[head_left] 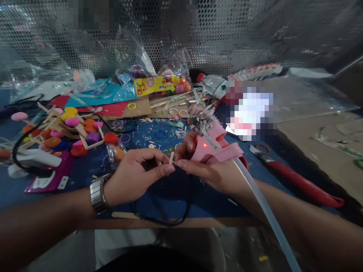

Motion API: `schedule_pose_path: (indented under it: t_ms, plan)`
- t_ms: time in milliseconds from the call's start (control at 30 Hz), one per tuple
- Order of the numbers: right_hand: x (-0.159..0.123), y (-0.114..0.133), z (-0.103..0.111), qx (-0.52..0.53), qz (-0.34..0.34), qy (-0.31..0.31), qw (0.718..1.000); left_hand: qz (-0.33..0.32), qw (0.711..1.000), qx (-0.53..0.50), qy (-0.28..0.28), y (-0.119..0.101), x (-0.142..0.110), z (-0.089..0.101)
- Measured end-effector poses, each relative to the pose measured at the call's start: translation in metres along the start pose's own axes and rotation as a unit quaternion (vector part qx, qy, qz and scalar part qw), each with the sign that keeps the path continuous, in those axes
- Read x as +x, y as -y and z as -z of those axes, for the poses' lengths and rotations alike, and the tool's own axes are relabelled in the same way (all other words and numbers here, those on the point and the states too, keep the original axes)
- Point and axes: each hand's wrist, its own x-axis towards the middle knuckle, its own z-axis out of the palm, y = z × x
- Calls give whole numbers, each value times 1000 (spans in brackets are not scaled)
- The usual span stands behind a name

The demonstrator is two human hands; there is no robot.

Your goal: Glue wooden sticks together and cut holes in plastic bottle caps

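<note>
My left hand point(134, 172), with a metal watch on the wrist, pinches a short piece of wooden craft stick point(171, 157) between thumb and fingers. Close beside it, my right hand point(214, 173) has a pink hot glue gun point(211, 145) tucked in its grip, a red light glowing on the side. Strands of dried glue and fluff cover the gun's front end. A long translucent glue stick point(261, 207) runs out of its back toward the lower right. The right thumb and fingertips meet near the wooden piece; whether they also hold something small is hidden.
At left lies a pile of stick-built pieces with coloured clay point(72, 128), beside a purple packet point(51, 173). Red-handled cutters point(300, 181) rest at right, below a bright phone point(246, 115). Behind are a clay bag point(159, 85) and a plastic bottle point(214, 85). A black cord loops near the table's front edge.
</note>
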Motion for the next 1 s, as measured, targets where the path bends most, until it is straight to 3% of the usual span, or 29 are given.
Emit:
schedule_pose_path:
  t_ms: [800, 1000]
  plan:
    - [-2, 0, -2, 1, -12, 22, 1000, -24, 998, -53, -30, -1, 3, 1]
    - [-2, -1, -2, -2, -11, 16, 1000, -25, 996, -51, -72, -1, 4, 2]
